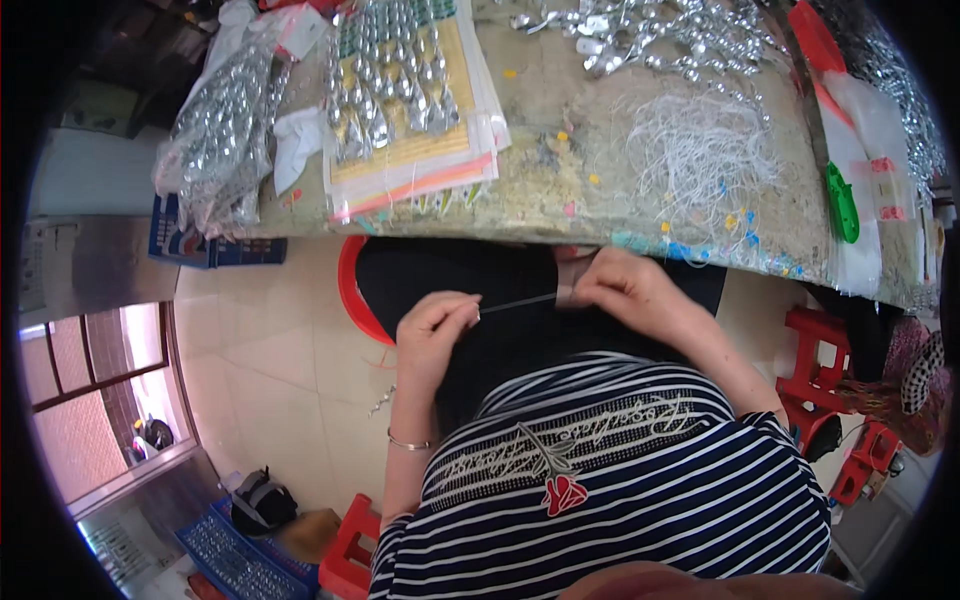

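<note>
A thin pale thread [518, 303] runs taut between my hands, over my dark-clothed lap and just below the table's near edge. My left hand [438, 335] is closed, thumb and forefinger pinching one end, where a small white bit shows at the fingertips. My right hand [640, 292] pinches the other end and sits higher, close to the table edge. By my left forearm hangs a short strand of silvery beads [382, 402]; what it hangs from cannot be made out. On the table above my right hand lies a loose heap of white threads [705, 150].
The worn table [560, 215] bears silvery bead strands [395, 75] on a yellow sheet, a clear bag of strands [225, 135], more silvery pieces [650, 35] and a green tool [842, 203]. Red stools [815, 360] stand right; blue baskets [235, 550] stand lower left.
</note>
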A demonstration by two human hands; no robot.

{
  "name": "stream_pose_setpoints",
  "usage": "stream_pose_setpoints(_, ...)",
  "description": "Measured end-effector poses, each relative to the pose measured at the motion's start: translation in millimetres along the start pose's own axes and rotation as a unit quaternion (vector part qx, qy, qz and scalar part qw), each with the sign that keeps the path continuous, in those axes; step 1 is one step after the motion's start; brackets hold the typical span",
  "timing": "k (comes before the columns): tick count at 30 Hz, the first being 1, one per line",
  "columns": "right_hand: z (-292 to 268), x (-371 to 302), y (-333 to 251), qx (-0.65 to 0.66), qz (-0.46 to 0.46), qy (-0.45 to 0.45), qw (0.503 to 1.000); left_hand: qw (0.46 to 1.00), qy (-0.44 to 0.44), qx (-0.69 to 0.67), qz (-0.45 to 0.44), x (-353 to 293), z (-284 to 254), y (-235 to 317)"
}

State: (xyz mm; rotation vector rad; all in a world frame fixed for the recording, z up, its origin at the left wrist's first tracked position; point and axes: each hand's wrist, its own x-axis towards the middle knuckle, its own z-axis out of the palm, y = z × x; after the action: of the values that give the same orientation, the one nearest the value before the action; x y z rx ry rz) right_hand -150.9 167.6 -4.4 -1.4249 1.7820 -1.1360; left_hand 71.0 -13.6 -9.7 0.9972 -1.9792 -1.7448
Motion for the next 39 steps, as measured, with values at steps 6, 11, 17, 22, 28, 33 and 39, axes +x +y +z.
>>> stream_pose_setpoints(6, -18, 2, -22, 0.042, 0.108, 0.073, 0.991, 0.999, -0.024, 0.024, 0.032, 9, 10, -4)
stream_pose_setpoints(11, -1, 27, -30, 0.032, 0.037, 0.070, 0.996, 0.994, -0.050, -0.006, 0.099, 22, 44, 29)
stream_pose_setpoints(17, 4, 38, -36, 0.068, 0.042, 0.069, 0.994, 0.979, -0.085, -0.175, -0.068, 20, 54, 41)
stream_pose_setpoints(22, 3, 35, -27, 0.181, 0.109, 0.115, 0.971, 0.969, -0.102, -0.191, -0.121, 19, 50, 37)
stream_pose_setpoints(28, -1, 34, -27, 0.304, 0.207, 0.102, 0.924, 0.965, -0.093, -0.208, -0.128, 19, 52, 34)
stream_pose_setpoints(33, 9, 31, -31, 0.340, 0.214, 0.085, 0.912, 0.965, -0.086, -0.213, -0.126, 21, 53, 33)
stream_pose_setpoints(39, 10, 35, -30, 0.282, 0.204, 0.065, 0.935, 0.965, -0.091, -0.211, -0.129, 18, 53, 32)
